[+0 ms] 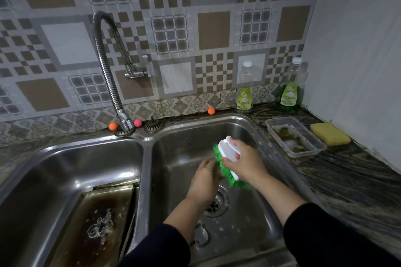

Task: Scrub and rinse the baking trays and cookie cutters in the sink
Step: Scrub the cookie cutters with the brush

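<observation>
Over the right sink basin (245, 136), my right hand (244, 161) grips a white-handled scrub brush with green bristles (227, 165). Its bristles press against a small dark metal piece, apparently a cookie cutter (216, 170), pinched in my left hand (204, 182); most of the piece is hidden. In the left basin (65, 158) lie stacked greasy baking trays (104, 210). A metal cookie cutter (100, 226) rests on the top tray. Another shiny metal piece (200, 234) sits on the right basin's floor, near my left sleeve.
A flexible steel faucet (108, 76) ends over the divider between the basins; no water is visible. Two soap bottles (245, 93) (291, 89), a dirty plastic container (295, 136) and a yellow sponge (329, 133) stand on the right counter. A drain strainer (154, 124) sits behind the sink.
</observation>
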